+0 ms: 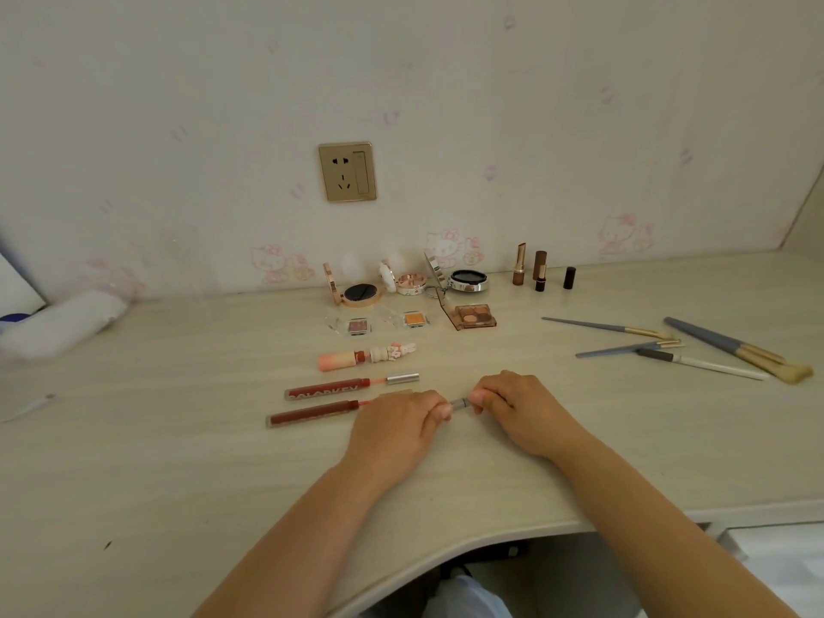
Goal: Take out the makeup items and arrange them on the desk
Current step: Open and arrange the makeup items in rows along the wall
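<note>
My left hand [397, 428] and my right hand [517, 405] meet over the desk [178, 439], both pinching a small grey tube [459, 403] between their fingertips; only its middle shows. Left of the hands lie two open dark red lip glosses [327, 388] [312, 414], and beyond them a pink lip tint with a bunny cap [365, 355]. Further back sit two small eyeshadow pans [358, 326] [414, 319], an eyeshadow palette [475, 316], three open compacts [361, 293] [410, 283] [468, 281] and upright lipsticks [539, 269].
Several makeup brushes [713, 345] lie scattered at the right. A white rolled cloth [67, 323] rests at the far left by the wall. A gold wall socket [348, 171] sits above the desk. The desk's curved front edge [490, 535] runs below my forearms.
</note>
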### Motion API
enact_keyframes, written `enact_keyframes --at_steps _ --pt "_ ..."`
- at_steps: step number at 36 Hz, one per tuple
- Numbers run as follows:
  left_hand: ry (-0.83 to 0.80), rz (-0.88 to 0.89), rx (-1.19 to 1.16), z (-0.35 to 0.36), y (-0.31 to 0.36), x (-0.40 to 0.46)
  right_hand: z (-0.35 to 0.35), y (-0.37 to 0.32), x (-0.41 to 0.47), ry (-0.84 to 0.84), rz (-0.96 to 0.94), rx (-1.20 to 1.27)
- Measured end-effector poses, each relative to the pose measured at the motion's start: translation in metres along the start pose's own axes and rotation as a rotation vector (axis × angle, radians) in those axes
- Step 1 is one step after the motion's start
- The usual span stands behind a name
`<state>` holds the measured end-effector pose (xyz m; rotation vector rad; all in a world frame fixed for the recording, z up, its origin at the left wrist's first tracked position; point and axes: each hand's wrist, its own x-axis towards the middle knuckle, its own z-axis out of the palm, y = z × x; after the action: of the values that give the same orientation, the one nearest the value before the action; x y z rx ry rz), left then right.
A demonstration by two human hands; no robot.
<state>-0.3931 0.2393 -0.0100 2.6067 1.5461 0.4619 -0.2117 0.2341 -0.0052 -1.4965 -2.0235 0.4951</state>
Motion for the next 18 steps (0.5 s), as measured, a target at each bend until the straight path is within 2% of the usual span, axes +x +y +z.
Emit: enact_keyframes --at_steps 6,18 --pt "0.158 0.155 0.14 0.0055 0.0047 0.0005 0.0018 -0.0014 -0.002 -0.039 0.035 -0.001" --pt "0.077 0.104 0.119 0.0073 0.0033 0.0011 0.0019 -0.0025 -0.0041 -0.038 -0.072 -0.054"
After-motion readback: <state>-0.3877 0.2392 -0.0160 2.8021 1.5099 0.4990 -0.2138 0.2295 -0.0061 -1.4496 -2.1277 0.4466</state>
